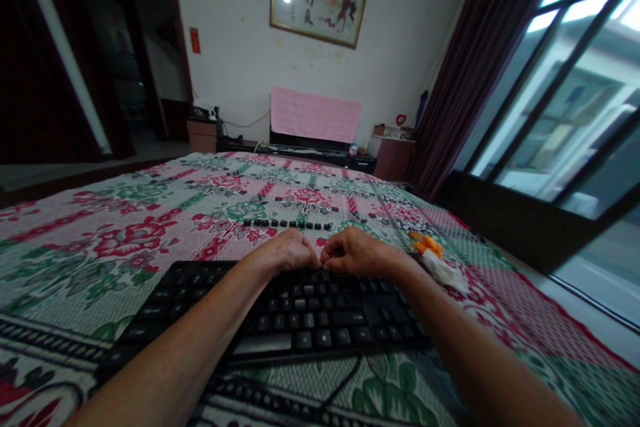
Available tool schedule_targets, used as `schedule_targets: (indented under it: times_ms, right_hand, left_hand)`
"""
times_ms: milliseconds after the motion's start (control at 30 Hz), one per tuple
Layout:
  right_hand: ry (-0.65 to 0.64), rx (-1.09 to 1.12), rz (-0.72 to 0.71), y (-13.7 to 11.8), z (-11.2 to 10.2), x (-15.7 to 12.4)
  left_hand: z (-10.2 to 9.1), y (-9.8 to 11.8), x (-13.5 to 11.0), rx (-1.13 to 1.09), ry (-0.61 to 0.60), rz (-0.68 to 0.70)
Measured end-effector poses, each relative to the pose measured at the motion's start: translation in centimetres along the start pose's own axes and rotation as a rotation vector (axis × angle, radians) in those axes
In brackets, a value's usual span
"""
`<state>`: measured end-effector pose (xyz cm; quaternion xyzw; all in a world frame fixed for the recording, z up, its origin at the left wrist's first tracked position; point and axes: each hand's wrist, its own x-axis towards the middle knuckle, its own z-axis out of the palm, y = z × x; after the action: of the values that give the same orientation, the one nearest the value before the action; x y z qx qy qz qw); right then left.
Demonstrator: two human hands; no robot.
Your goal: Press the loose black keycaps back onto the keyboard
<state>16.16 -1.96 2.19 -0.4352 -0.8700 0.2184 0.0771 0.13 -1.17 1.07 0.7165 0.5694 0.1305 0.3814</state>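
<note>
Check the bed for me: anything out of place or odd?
Yes: a row of small black pieces, apparently keycaps, lies on the bedspread beyond the keyboard. Odd because keycaps normally sit on a keyboard.

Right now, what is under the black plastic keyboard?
A red, green and white flowered fabric cover; a thin black cable shows at the near edge of the keyboard. Anything else beneath is hidden.

The window point(565, 113) glares (upper right) over dim surroundings
</note>
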Motion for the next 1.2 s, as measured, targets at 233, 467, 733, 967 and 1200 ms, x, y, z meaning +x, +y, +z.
schedule_targets:
  times_ms: [233, 467, 733, 967, 1200]
  right_hand:
    - [-0.022, 0.019, -0.018, 0.3, 0.1, -0.1]
    - [-0.025, 0.044, -0.019, 0.4, -0.2, -0.1]
    - [-0.001, 0.070, -0.001, 0.4, 0.0, -0.2]
    - [-0.010, 0.129, 0.049, 0.8, -0.3, -0.2]
    - [0.029, 0.370, 0.077, 1.0, -1.3, -0.4]
  left_hand:
    - [-0.2, -1.3, 0.6, -0.044, -0.036, 0.073]
    - [0.0, -1.5, 0.9, -0.063, -0.057, 0.075]
    - [0.0, -1.6, 1.1, -0.068, -0.040, 0.070]
    - [-0.2, -1.0, 0.7, -0.042, -0.052, 0.029]
    - [-0.2, -1.3, 0.8, -0.096, -0.048, 0.048]
